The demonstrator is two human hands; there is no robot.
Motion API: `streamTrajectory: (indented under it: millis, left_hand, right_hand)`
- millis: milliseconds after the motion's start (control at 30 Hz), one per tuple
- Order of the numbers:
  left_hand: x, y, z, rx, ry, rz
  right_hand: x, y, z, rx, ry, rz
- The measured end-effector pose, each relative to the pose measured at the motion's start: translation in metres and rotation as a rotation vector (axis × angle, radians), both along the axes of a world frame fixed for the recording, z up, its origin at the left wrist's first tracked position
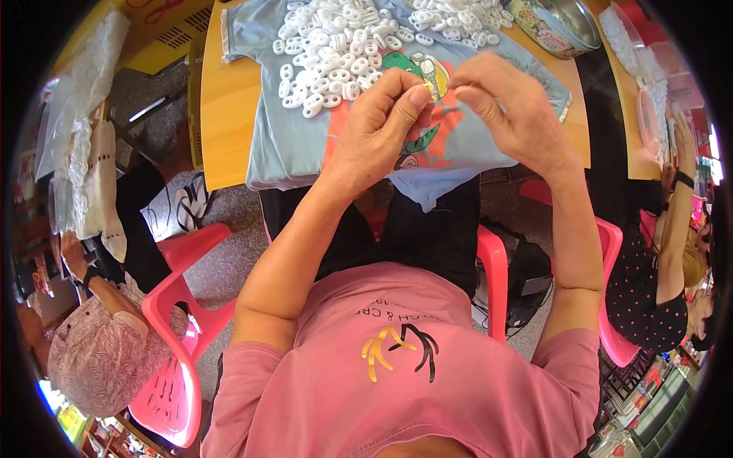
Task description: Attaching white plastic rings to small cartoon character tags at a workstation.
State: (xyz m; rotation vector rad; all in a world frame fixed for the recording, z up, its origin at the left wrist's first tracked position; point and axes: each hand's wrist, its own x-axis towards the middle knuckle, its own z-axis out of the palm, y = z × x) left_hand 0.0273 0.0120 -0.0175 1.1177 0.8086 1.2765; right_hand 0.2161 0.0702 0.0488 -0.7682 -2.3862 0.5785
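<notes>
My left hand [379, 130] is closed, its thumb pressed against the bent index finger above a light blue T-shirt [294, 145] spread on the table. Whatever sits in that pinch is too small to make out. Close by on the right, my right hand [515, 111] has its fingers curled toward the thumb, and anything held there is hidden. The fingertips of both hands are a short gap apart, over the shirt's orange and green print [431, 141]. Beyond my left hand lies a large pile of small white oval plastic pieces [332, 57] with two holes each.
A second heap of white pieces [454, 21] lies farther right, beside an open round tin [553, 30]. The wooden table [225, 130] ends close before me. Pink chairs [179, 320] stand around. People work on both sides: a patterned sleeve [107, 351] at left, a dotted top [649, 298] at right.
</notes>
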Motion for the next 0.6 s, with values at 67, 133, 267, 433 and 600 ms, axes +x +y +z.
streamTrajectory:
  millis: [67, 133, 267, 433, 600]
  left_hand:
    - [0.000, 0.000, 0.001, -0.007, -0.001, -0.006]
    - [0.000, -0.001, 0.001, -0.015, 0.000, -0.009]
    - [-0.003, -0.001, -0.002, 0.021, 0.025, -0.053]
    - [-0.002, -0.003, 0.000, 0.053, 0.069, -0.013]
    - [-0.002, -0.004, 0.000, 0.052, 0.084, -0.002]
  right_hand:
    - [-0.003, 0.000, -0.005, 0.138, -0.053, 0.071]
    - [-0.006, 0.000, -0.008, 0.142, -0.054, 0.083]
    - [-0.008, 0.001, -0.011, 0.119, -0.031, 0.151]
    - [-0.013, -0.002, -0.019, 0.044, 0.058, 0.136]
    - [-0.015, -0.006, -0.022, -0.067, 0.083, 0.062]
